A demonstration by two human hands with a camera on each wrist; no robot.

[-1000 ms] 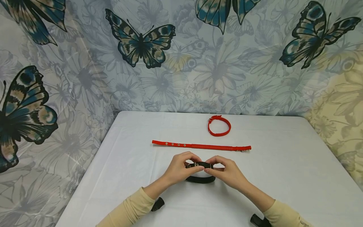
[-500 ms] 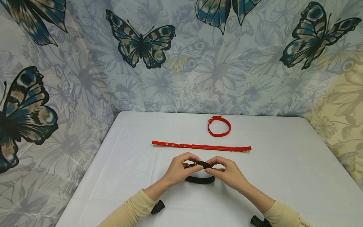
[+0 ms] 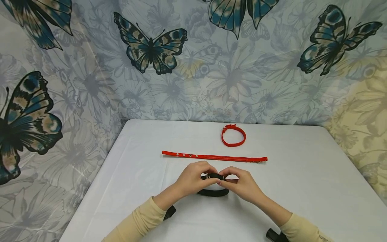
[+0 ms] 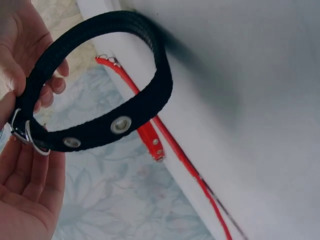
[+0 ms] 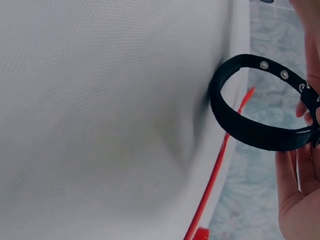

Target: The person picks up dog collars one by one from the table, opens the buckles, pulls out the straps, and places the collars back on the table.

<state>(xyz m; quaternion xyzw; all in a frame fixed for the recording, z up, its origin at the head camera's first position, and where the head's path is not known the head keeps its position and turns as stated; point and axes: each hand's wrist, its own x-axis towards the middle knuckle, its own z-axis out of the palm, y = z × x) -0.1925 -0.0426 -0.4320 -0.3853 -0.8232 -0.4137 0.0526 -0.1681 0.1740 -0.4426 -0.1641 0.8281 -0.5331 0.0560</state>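
Observation:
A black collar (image 3: 213, 192) with metal eyelets and a buckle is bent into a loop, held up in front of me between both hands. My left hand (image 3: 193, 178) pinches its upper side near the buckle (image 4: 20, 125), the thumb covering part of the strap. My right hand (image 3: 242, 183) pinches the strap just to the right, and the two thumb tips meet. The lower part of the loop hangs between the hands. In the right wrist view several eyelets show on the black collar (image 5: 250, 135); the buckle is partly hidden by fingers.
Beyond the hands, a red collar (image 3: 226, 157) lies straight across the white table (image 3: 302, 174). Farther back sits a second red collar (image 3: 232, 145), buckled into a ring. Butterfly-patterned cloth (image 3: 169, 90) hangs behind the table. Dark wrist devices (image 3: 276, 235) show under the sleeves.
My left hand has slid slightly right toward the right hand, covering more of the black collar's left end. The right hand stays almost still. Both red collars lie as before.

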